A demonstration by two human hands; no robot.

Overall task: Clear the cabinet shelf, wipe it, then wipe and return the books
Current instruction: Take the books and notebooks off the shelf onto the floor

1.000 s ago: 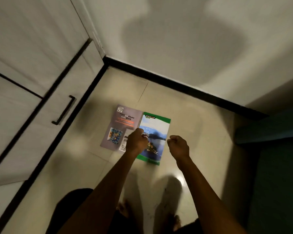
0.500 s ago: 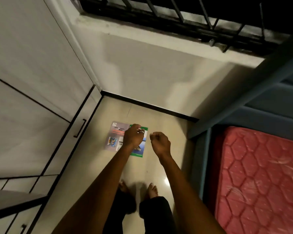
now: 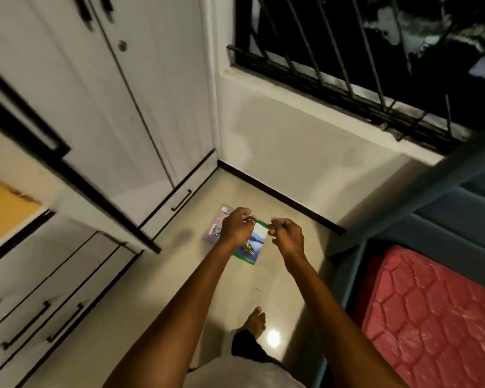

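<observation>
since the earlier frame the view rose; both hands, left hand [image 3: 237, 226] and right hand [image 3: 286, 236], hang curled, empty, above two books [image 3: 252, 245] on the floor [image 3: 277, 278]; next, open the cabinet [image 3: 95, 107] fully.

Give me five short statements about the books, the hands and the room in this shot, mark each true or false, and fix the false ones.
1. Two thin books lie side by side on the beige tiled floor. True: the grey-covered book and the green-bordered book.
2. The green-bordered book lies left of the grey one. False: it lies to the right.
3. The left hand and right hand both have curled fingers and hold nothing. True.
4. The red quilted mattress sits at the left of the picture. False: it is at the right, in a blue frame.
5. The white wardrobe doors stand wide open. False: they are shut.
</observation>
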